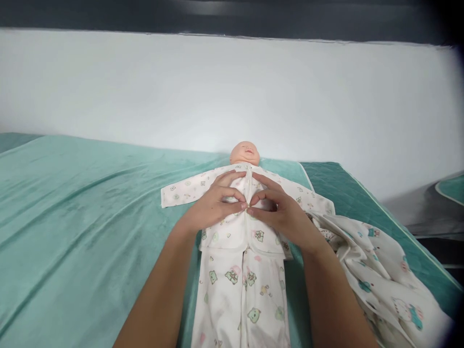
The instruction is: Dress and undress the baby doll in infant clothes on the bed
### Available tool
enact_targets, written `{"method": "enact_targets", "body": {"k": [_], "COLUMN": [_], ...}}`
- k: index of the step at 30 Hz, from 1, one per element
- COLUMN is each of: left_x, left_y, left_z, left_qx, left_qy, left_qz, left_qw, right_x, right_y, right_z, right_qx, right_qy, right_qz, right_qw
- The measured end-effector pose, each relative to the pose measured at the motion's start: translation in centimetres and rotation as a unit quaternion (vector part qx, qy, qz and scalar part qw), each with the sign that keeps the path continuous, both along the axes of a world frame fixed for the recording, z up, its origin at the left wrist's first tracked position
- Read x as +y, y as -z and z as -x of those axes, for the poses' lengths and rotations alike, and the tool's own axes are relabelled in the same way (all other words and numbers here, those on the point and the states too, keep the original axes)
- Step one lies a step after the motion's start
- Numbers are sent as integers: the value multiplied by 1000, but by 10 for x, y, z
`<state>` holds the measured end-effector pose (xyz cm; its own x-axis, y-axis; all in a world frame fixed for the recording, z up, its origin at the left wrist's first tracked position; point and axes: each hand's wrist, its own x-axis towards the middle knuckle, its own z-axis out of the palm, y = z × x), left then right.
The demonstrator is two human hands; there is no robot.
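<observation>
A baby doll [245, 153] lies on its back with its head toward the wall, dressed in a white printed jacket [232, 232] and matching trousers [221, 295]. The jacket's sleeves are spread out to both sides. Over the chest, my left hand [217, 195] pinches the left front edge of the jacket between thumb and forefinger. Opposite it, my right hand [277, 200] pinches the right front edge at the same height. Both sets of fingertips meet at the front opening, where a small fastener seems to sit, mostly hidden by the fingers.
A crumpled white printed cloth [377, 270] lies to the right of the doll. Beneath everything is a light green blanket [90, 232], with a darker green quilted cover [333, 188] at the right. A white wall [232, 92] rises behind the doll's head.
</observation>
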<state>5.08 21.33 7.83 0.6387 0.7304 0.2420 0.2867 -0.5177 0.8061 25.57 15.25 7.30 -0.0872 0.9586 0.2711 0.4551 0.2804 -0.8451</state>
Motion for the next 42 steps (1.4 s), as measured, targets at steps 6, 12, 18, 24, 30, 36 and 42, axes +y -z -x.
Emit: {"method": "enact_targets", "body": {"k": [6, 12, 18, 24, 30, 36, 42], "left_x": [0, -2, -6, -4, 1, 0, -4], "left_y": [-1, -4, -8, -6, -4, -3, -3], "left_z": [1, 0, -4, -4, 1, 0, -2], "left_qx": [-4, 5, 0, -17, -10, -5, 2], "left_qy": [10, 3, -11, 3, 25, 20, 2], "left_qz": [21, 17, 26, 47, 37, 6, -11], "left_qw": [1000, 1000, 1000, 999, 999, 1000, 1000], "right_x": [0, -1, 2, 2, 3, 4, 4], "right_y": [0, -1, 1, 2, 2, 4, 3], "right_z": [-1, -1, -1, 0, -4, -6, -5], "right_qx": [0, 18, 21, 33, 50, 63, 48], "right_qy": [0, 5, 24, 35, 14, -4, -6], "right_qz": [7, 28, 33, 18, 30, 21, 21], "right_qw": [1000, 999, 999, 999, 998, 998, 999]}}
